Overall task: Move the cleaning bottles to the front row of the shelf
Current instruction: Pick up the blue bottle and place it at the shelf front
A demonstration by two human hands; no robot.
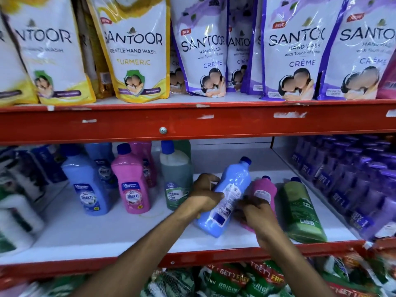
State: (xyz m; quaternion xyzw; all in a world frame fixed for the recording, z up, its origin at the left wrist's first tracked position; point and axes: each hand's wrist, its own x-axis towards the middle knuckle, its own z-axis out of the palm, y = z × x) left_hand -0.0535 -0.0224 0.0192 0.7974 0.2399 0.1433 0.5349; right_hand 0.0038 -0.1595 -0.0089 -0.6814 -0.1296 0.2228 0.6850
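My left fingers (211, 195) wrap the tilted blue bottle (230, 194); my right fingers (246, 205) pinch its lower edge. Next I'd stand it upright at the shelf (107, 234) front.

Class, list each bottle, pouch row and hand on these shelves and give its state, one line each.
Blue bottle: tilted, held by both hands.
Left hand: gripping the blue bottle's side.
Right hand: on the blue bottle's lower part.
Pink bottle: leaning back, behind the right hand.
Green bottle: leaning back.
Three labelled bottles: upright, set back.
Hand wash pouches: standing on the upper shelf.
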